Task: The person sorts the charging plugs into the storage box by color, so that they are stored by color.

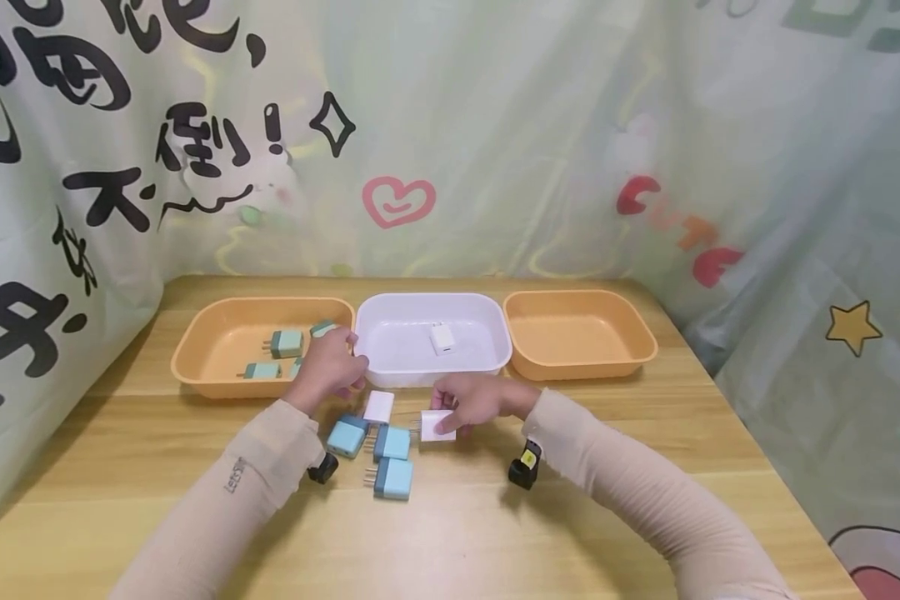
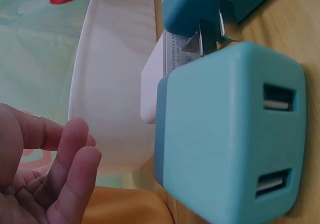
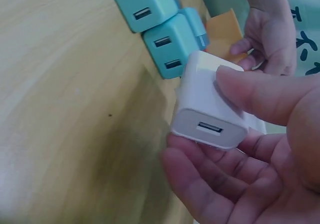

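A small curtained work nook, with a wood-grain table [image 1: 465,533] set at its middle! Pale fabric [image 1: 495,125] is hung behind and along both sides, printed with black lettering [image 1: 116,196], a pink heart [image 1: 399,207], a yellow star [image 1: 853,327]. The kind of building cannot be told.

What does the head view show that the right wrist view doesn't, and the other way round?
Only the head view: the orange tray at the right, and a white charger lying in the white tray.

Only the right wrist view: the slot in the end of the held white charger, and the paired slots on two blue chargers.

Both: the right hand gripping that charger, the left hand, and blue chargers on the wooden table.
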Motion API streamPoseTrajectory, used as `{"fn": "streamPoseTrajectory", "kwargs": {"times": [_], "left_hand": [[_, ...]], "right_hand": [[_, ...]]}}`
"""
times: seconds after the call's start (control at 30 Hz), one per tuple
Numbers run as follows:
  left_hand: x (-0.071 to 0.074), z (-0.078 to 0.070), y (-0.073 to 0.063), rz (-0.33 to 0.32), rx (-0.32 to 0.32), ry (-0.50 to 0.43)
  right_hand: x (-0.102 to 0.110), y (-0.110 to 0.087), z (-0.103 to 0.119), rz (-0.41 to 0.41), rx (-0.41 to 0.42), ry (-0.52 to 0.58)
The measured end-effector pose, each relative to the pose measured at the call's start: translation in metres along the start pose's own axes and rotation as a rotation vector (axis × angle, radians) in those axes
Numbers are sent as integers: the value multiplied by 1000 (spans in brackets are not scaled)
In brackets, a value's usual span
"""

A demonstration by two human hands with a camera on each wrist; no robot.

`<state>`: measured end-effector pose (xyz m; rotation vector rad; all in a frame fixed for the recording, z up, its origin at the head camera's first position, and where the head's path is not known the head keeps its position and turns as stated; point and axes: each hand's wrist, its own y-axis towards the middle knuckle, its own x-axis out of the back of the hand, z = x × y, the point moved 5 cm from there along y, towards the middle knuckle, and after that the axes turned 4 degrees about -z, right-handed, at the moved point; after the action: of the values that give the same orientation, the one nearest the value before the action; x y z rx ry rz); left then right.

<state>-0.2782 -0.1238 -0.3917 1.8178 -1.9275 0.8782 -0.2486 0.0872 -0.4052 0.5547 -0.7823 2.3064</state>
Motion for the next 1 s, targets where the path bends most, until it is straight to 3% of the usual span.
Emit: {"fn": "streamPoseTrajectory", "kwargs": {"times": [0.33, 0.73, 1.0], "left_hand": [[0, -1, 1, -2, -1, 12], [-3, 9, -4, 27, 37, 16], [-2, 1, 0, 12, 3, 16]], "right_hand": [[9, -3, 5, -3, -25, 145], [9, 0, 9, -16, -7, 227], [26, 3, 15, -65, -32, 240]]}}
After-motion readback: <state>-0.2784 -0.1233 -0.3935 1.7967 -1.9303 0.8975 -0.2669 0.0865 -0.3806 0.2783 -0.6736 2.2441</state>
